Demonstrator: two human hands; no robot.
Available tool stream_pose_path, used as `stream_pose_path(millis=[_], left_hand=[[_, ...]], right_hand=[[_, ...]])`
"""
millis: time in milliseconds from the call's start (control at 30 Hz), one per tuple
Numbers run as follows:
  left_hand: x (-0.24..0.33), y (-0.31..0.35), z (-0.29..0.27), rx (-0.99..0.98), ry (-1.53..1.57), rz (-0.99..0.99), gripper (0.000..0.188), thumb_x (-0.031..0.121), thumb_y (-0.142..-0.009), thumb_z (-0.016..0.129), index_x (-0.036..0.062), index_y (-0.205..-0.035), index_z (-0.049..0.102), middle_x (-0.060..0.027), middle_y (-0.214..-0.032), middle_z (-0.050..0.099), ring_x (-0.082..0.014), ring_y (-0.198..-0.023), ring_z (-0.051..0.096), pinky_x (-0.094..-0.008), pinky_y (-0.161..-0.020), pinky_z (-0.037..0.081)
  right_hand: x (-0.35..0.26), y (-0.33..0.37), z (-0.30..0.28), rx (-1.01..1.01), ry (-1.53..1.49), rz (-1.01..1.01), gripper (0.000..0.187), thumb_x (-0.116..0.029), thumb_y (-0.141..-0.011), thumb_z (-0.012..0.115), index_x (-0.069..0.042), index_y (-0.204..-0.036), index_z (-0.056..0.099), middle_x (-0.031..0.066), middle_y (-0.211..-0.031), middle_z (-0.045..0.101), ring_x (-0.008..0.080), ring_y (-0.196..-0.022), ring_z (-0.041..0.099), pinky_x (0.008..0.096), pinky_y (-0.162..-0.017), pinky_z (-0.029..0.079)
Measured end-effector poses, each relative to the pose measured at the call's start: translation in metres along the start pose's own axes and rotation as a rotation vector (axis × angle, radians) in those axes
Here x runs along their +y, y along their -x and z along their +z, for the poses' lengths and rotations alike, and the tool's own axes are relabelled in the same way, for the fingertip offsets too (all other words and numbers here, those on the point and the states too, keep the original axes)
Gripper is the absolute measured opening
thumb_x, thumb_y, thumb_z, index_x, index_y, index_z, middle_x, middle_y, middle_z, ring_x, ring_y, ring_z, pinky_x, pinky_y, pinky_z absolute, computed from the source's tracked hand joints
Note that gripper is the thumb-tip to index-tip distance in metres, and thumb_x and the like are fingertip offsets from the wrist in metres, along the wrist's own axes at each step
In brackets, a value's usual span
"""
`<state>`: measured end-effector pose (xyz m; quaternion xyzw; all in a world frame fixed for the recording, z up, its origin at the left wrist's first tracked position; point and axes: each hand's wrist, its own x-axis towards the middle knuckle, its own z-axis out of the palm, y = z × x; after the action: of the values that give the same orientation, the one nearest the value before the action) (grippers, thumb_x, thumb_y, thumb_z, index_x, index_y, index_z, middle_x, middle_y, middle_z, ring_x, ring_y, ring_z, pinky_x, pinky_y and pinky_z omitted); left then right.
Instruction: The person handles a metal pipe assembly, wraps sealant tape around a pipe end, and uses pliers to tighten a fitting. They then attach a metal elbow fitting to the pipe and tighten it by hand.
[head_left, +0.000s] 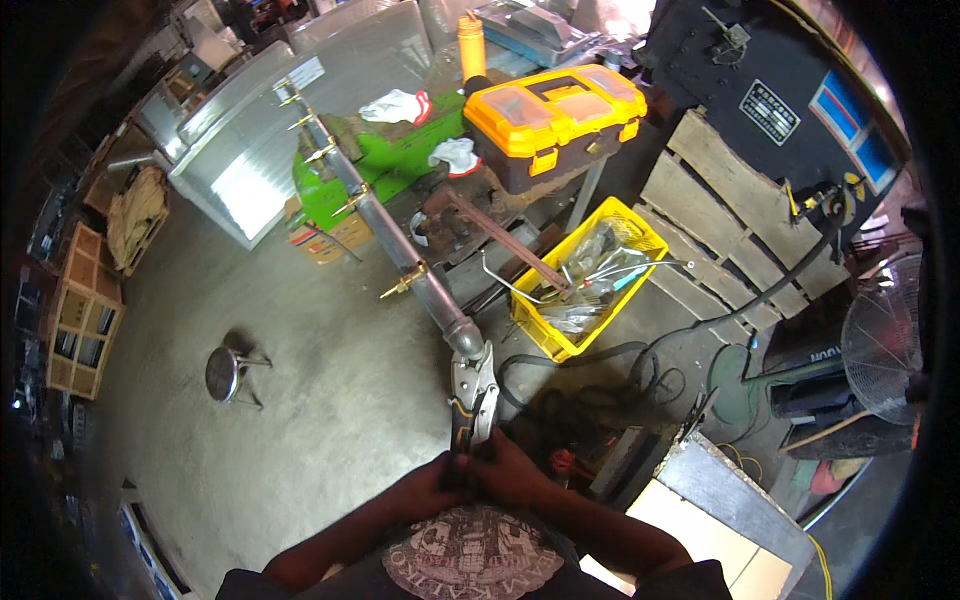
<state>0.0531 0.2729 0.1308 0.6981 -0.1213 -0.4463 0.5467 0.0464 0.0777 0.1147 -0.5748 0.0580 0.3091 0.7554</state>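
Both of my hands are closed around the handles of a pair of locking pliers (471,382), close to my body. My left hand (437,487) is on the left of the handles, and my right hand (503,470) overlaps it from the right; some fingers are hidden in shadow. The silver jaws meet the near end of a long grey metal pipe (378,222), at its rounded end cap (462,332). Several brass fittings, among them a brass valve (404,283), stick out along the pipe, which slants away to the far left.
A yellow crate (548,337) of bagged parts and a reddish-brown metal bar (510,243) lie right of the pipe. Behind are a yellow-and-black toolbox (520,160) and work gloves (393,107) on a green surface (385,160). A round stool (224,376) stands left; hoses (640,348) cross the floor.
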Motion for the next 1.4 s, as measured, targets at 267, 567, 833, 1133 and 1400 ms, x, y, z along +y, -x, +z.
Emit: stream_pose_path(millis=[267,567,833,1133,1400], left_hand=[[0.031,0.004,-0.032,-0.263,-0.078,-0.106,0.068,0.013,-0.089,0.067,0.0033,-0.145,0.03,-0.0112,-0.128,0.053,-0.0196,-0.119,0.049,-0.0372,-0.104,0.04],[0.038,0.015,-0.033,-0.057,-0.23,-0.32,0.075,0.014,-0.081,0.077,0.0068,-0.144,0.037,-0.0069,-0.113,0.059,-0.018,-0.101,0.056,-0.0357,-0.092,0.047],[0.057,0.01,-0.009,0.06,-0.695,-0.353,0.086,0.032,-0.076,0.08,0.0053,-0.144,0.035,-0.0137,-0.109,0.063,-0.0214,-0.1,0.061,-0.0356,-0.088,0.049],[0.043,0.011,-0.012,0.179,-0.296,-0.314,0.059,0.028,-0.092,0.064,0.0001,-0.135,0.035,-0.0114,-0.109,0.06,-0.0188,-0.094,0.061,-0.0326,-0.077,0.051],[0.028,0.008,0.0,0.157,-0.255,-0.24,0.043,0.022,-0.1,0.049,-0.0006,-0.133,0.032,-0.0113,-0.106,0.061,-0.0174,-0.09,0.06,-0.0326,-0.075,0.052]], right_hand=[[-0.025,0.004,-0.01,-0.013,0.065,-0.008,0.043,-0.022,-0.092,0.065,-0.001,-0.127,0.049,0.0112,-0.108,0.064,0.0188,-0.093,0.059,0.0349,-0.087,0.047],[0.007,-0.007,-0.018,-0.254,-0.209,-0.158,0.052,-0.009,-0.09,0.063,0.004,-0.135,0.041,0.0163,-0.123,0.06,0.0248,-0.117,0.055,0.0386,-0.102,0.041],[0.0,0.009,-0.024,-0.312,-0.289,-0.09,0.055,-0.008,-0.089,0.058,0.0,-0.139,0.038,0.0169,-0.125,0.056,0.0259,-0.11,0.057,0.0429,-0.09,0.05],[0.0,-0.007,-0.016,-0.287,-0.455,-0.134,0.063,-0.007,-0.089,0.059,-0.009,-0.146,0.03,0.0125,-0.13,0.053,0.0235,-0.116,0.054,0.0414,-0.091,0.05],[0.008,-0.011,-0.012,-0.283,-0.496,-0.212,0.066,0.0,-0.087,0.051,-0.011,-0.147,0.026,0.0146,-0.122,0.054,0.025,-0.109,0.057,0.0426,-0.089,0.053]])
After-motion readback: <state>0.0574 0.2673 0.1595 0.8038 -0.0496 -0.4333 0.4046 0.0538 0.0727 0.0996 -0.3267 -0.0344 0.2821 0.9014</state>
